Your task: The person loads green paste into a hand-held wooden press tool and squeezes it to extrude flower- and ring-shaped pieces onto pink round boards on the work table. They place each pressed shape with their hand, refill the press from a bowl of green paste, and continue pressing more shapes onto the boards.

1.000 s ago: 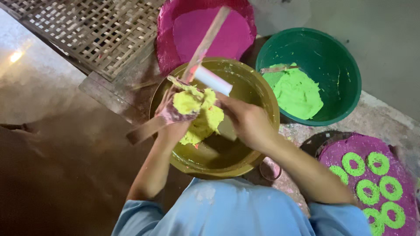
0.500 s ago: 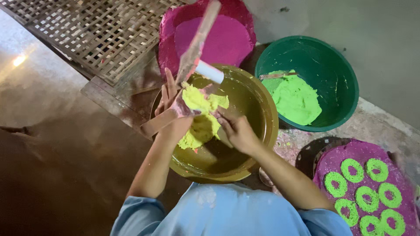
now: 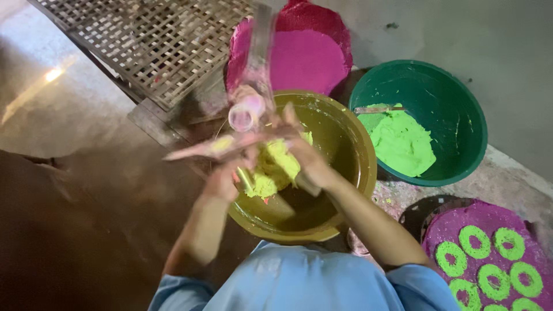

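Head cam: yellow dough (image 3: 275,167) btwn both hands, over bowl (image 3: 345,144).

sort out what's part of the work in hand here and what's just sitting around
In use:
- left hand and right hand, motion-blurred, over the bowl
- yellow paste
- olive-yellow bowl
- flat stick
- plastic tube

Lying about:
- green bowl of green paste
- pink bowl
- purple tray with green rings
- woven lattice mat
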